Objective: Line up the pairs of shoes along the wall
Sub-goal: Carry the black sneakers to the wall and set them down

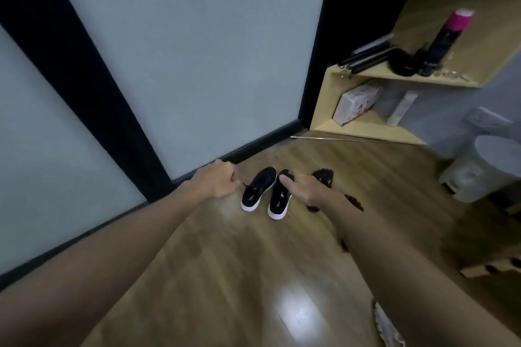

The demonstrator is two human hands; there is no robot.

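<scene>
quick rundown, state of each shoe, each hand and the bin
left sneaker: upright on the floor, toe toward the wall, not held
right sneaker: upright beside it, right hand on top
left hand: fingers curled, holding nothing, next to the left sneaker
right hand: fingers straight, resting on the right sneaker
bin: lid closed

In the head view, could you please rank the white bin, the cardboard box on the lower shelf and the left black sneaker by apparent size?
1. white bin
2. cardboard box
3. left black sneaker
Box and sneaker look close; distance makes that unsure.
</scene>
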